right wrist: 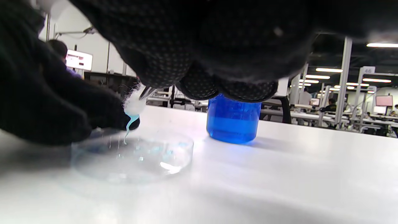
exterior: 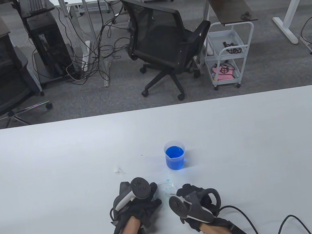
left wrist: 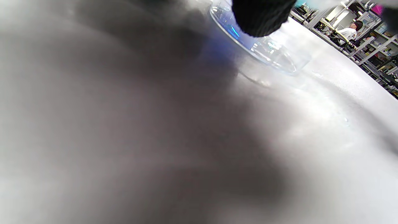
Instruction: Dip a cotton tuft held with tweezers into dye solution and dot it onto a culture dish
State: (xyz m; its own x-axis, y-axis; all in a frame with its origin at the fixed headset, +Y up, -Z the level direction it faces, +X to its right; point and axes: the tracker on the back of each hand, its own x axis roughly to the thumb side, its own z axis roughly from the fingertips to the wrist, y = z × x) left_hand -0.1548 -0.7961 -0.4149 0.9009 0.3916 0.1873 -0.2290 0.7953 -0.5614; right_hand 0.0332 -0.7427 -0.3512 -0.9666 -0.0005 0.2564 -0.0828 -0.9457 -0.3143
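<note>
1. We see the white table (exterior: 62, 154) with a small clear beaker (exterior: 175, 155) of blue dye solution standing upright near the middle.
2. Just in front of the beaker, between the two hands, lies the clear culture dish (right wrist: 133, 158). It rests flat on the table, apart from the beaker, and some pale blue marks show inside it.
3. Our right hand (exterior: 196, 201) is beside the dish on its right. Its fingers are curled and pinch the metal tweezers (right wrist: 146, 92); only the tips are visible under the glove.
4. The tweezers hold a white cotton tuft (right wrist: 133, 107) above the left part of the dish. The lower end of the tuft is light blue, and a thin blue thread hangs from it toward the dish floor. Whether it touches, we cannot tell.
5. Our left hand (exterior: 138, 203) is at the left side of the dish. In the right wrist view its fingers (right wrist: 105, 109) reach to the dish rim; whether they grip it or only rest there, we cannot tell.
6. A small white piece of cotton (exterior: 118, 169) lies on the table to the left of the beaker, well apart from the dish.
</note>
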